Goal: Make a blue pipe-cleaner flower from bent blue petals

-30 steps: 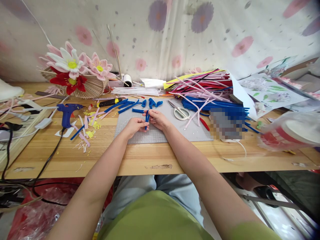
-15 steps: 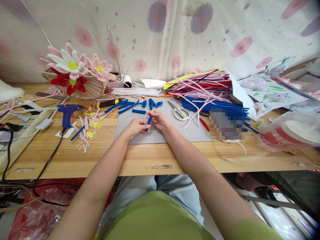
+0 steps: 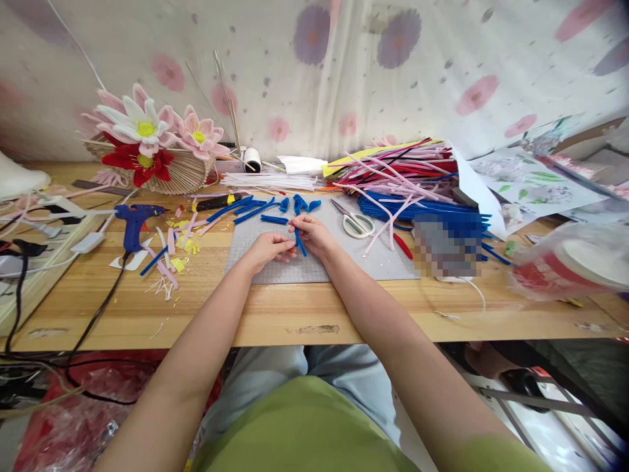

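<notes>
A short blue pipe cleaner piece [image 3: 301,246] is pinched at its upper end by my right hand [image 3: 314,235], over the grey cutting mat [image 3: 275,272]. Its lower end points down and slightly right. Just left of it is my left hand [image 3: 270,252], thumb and fingers a little apart, fingertips close beside the piece; whether they touch it is hard to see. Behind my hands lie a short blue bundle [image 3: 274,219], several bent blue loops [image 3: 299,204] and longer blue strips [image 3: 249,211]. Scissors [image 3: 357,224] rest right of my right hand.
A blue glue gun [image 3: 133,226] stands left among pink and yellow scraps [image 3: 179,264]. Pipe cleaner flowers [image 3: 146,128] sit behind it. Blue pipe cleaners [image 3: 417,208] and pink ones [image 3: 393,172] are piled at the right back. A plastic-wrapped tub [image 3: 565,262] stands far right.
The lower end of the blue piece has swung right, away from my left fingers, while my right hand keeps its pinch at the top. The camera view has shifted slightly.
</notes>
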